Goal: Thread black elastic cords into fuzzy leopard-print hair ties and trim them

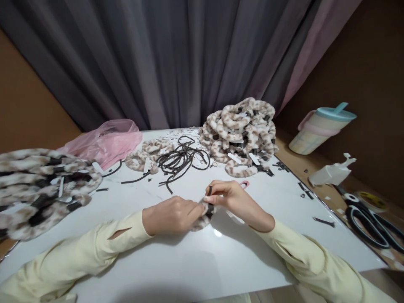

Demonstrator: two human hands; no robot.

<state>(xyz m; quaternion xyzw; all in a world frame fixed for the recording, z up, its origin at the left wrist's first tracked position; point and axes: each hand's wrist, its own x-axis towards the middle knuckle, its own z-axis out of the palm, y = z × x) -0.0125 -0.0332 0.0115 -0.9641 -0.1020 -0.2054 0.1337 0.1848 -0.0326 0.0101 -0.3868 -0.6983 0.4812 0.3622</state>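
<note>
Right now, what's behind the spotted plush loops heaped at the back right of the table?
The dark gray curtain hangs behind the plush loops; their heap hides its lower part and anything directly behind.

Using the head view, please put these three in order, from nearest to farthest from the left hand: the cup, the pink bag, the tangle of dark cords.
From the left hand:
1. Tangle of dark cords: ahead, mid-table.
2. Pink bag: left, toward the curtain.
3. Cup: far right.
</note>
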